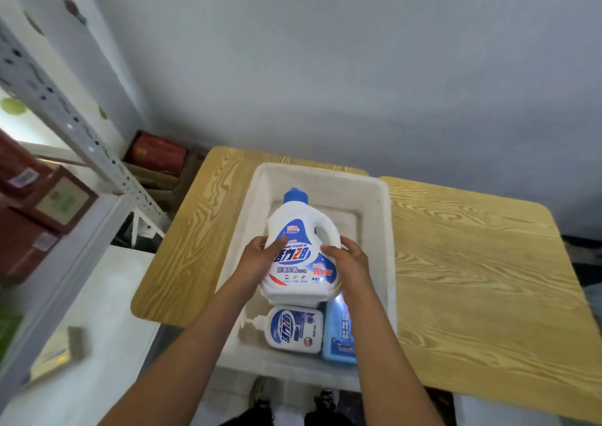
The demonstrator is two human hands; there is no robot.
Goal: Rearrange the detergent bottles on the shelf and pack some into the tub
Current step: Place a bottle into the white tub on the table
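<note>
While you hold the large white plastic detergent jug with the blue cap (301,249) over the white rectangular plastic tub (389,230), both of your hands are on its body. Your left hand (260,259) grips the jug's left side, with the thumb lying across the blue label and the fingers curled round the edge. Your right hand (347,259) grips the right side just below the moulded handle, fingers wrapped round the flank. The jug lies tilted with its cap pointing away from you, towards the tub's far wall (whether its base touches the tub floor cannot be told).

Two further containers lie inside the tub, at its near end. A small white pump bottle with a blue and white label (293,329) lies on its side, its pump head pointing left. A light blue plastic bottle (340,334) lies just beside it on the right, against the tub's right wall. The jug's base overlaps both in view.

The tub rests on a wood-grain tabletop with rounded corners (472,279). A white perforated metal shelf upright (81,138) stands at the left, with dark red cartons (39,210) on the shelf.
</note>
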